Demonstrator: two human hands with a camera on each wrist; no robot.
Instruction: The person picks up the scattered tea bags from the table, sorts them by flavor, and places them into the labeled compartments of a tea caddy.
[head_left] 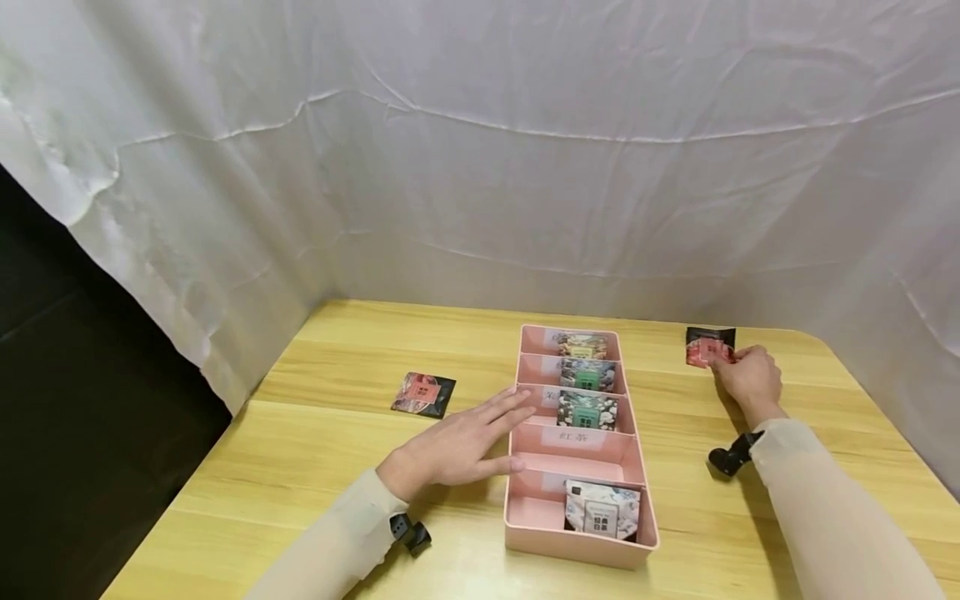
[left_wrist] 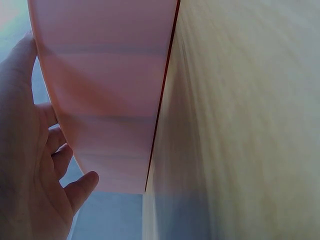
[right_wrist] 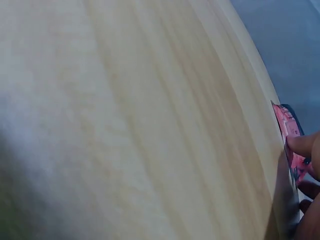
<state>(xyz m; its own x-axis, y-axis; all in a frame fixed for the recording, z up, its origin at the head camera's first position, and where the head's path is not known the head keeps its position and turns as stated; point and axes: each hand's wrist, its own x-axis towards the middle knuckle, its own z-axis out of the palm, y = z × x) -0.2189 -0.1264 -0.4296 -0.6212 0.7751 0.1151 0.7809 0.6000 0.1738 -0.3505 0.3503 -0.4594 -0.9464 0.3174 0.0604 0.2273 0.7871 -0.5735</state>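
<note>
A pink divided tray (head_left: 570, 547) stands in the middle of the table. My left hand (head_left: 465, 443) has its fingers spread and touches the tray's left rim; in the left wrist view that hand (left_wrist: 42, 165) lies along the tray's side wall. Off to the right, my right hand (head_left: 752, 383) pinches the near edge of a red and black tea sachet (head_left: 705, 340). Thumb and fingers meet on that sachet (right_wrist: 287, 122) in the right wrist view. Another red and black tea sachet (head_left: 424, 394) lies flat to the left of the tray.
Several tray compartments hold sachets: a yellow one (head_left: 583, 347) at the back, two green-labelled ones, the nearer (head_left: 587, 410) in the middle, and a white one (head_left: 602, 508) in front. The second compartment from the front holds none. A pale curtain (head_left: 525, 183) hangs behind the table.
</note>
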